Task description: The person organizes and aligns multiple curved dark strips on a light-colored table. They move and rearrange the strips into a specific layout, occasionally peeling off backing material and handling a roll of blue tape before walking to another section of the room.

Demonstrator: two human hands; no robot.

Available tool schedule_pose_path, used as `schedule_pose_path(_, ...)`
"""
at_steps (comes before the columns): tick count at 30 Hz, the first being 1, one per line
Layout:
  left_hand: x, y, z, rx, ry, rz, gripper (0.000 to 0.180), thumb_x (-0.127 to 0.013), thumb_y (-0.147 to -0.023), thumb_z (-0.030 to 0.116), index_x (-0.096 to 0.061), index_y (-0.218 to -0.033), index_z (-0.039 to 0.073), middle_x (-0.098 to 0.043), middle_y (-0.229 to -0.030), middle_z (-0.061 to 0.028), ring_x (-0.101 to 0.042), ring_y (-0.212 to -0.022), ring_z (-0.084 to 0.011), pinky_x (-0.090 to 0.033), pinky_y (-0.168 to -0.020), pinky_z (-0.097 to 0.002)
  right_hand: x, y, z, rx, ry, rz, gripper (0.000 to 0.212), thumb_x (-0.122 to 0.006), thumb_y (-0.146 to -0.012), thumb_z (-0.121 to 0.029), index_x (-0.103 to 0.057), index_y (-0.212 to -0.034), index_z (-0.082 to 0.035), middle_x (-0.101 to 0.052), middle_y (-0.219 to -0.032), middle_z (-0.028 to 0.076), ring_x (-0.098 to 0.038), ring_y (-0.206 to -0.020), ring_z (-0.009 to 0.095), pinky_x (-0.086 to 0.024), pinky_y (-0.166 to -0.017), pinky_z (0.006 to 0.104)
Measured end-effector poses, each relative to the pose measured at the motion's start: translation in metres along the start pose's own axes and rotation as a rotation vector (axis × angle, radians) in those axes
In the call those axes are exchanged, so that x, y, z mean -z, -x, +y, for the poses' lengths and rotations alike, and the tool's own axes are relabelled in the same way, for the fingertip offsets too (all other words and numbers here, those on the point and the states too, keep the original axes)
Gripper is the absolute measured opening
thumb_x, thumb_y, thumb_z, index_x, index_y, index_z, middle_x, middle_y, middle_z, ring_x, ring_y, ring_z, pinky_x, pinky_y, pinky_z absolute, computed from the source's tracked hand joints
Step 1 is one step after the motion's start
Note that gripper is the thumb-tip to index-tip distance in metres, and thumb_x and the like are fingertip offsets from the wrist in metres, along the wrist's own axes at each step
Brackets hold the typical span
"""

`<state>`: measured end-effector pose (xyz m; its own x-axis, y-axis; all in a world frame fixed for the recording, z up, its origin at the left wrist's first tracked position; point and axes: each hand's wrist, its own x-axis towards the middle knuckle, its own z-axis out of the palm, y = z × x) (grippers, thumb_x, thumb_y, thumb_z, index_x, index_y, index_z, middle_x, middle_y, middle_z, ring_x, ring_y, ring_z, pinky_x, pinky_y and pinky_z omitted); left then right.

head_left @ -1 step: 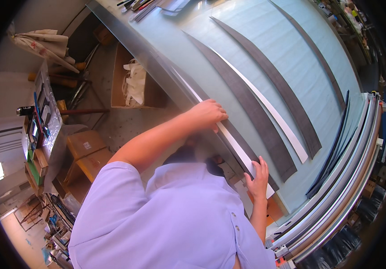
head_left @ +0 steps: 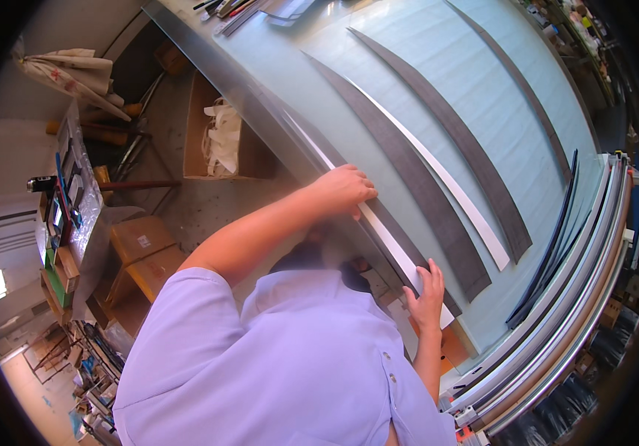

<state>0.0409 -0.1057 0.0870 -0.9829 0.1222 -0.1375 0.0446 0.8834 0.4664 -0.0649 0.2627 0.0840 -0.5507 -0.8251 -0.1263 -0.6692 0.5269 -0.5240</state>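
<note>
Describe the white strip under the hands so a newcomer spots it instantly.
Find the large pale table. Along its edge nearest the person runs a narrow white strip, with the left hand and right hand on it. The other white strip lies untouched farther in, between two dark strips.

The table (head_left: 501,134) looks like glass, smooth and glossy, with soft reflections. The dark strips (head_left: 438,215) are matt with a faint grain; the white strip (head_left: 392,241) is smooth, paper or plastic, hard to tell which. The shirt (head_left: 260,349) is soft, matt cloth, the box (head_left: 141,256) dull cardboard, the rails (head_left: 608,256) shiny and metallic, the wrap (head_left: 561,405) crinkled, glossy plastic
</note>
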Motion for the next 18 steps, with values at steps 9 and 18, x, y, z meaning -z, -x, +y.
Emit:
schedule_pose_path(9, -0.007, 0.012, 0.013, 0.026, -0.125, 0.102, 0.060, -0.084, -0.068, 0.021, -0.062, -0.122, 0.009, -0.064, -0.117, -0.0075, -0.058, -0.116, -0.0279, -0.044, -0.105, -0.0407, -0.007, 0.000, -0.007, -0.019, 0.097, 0.038, 0.064, -0.086, -0.066, -0.011, -0.057, -0.123, -0.006, -0.049, -0.143, 0.022, -0.046, -0.130, 0.044, -0.038, -0.110, 0.0520)
schedule_pose_path(18, -0.006, 0.006, 0.013, 0.022, -0.130, 0.081, 0.074, -0.085, -0.066, 0.017, -0.058, -0.134, 0.006, -0.059, -0.125, -0.0077, -0.054, -0.123, -0.0271, -0.041, -0.110, -0.0398, -0.004, -0.005, -0.006, -0.047, 0.104, 0.036, 0.064, -0.087, -0.062, -0.009, -0.058, -0.120, -0.007, -0.050, -0.137, 0.020, -0.048, -0.127, 0.041, -0.040, -0.107, 0.0496)
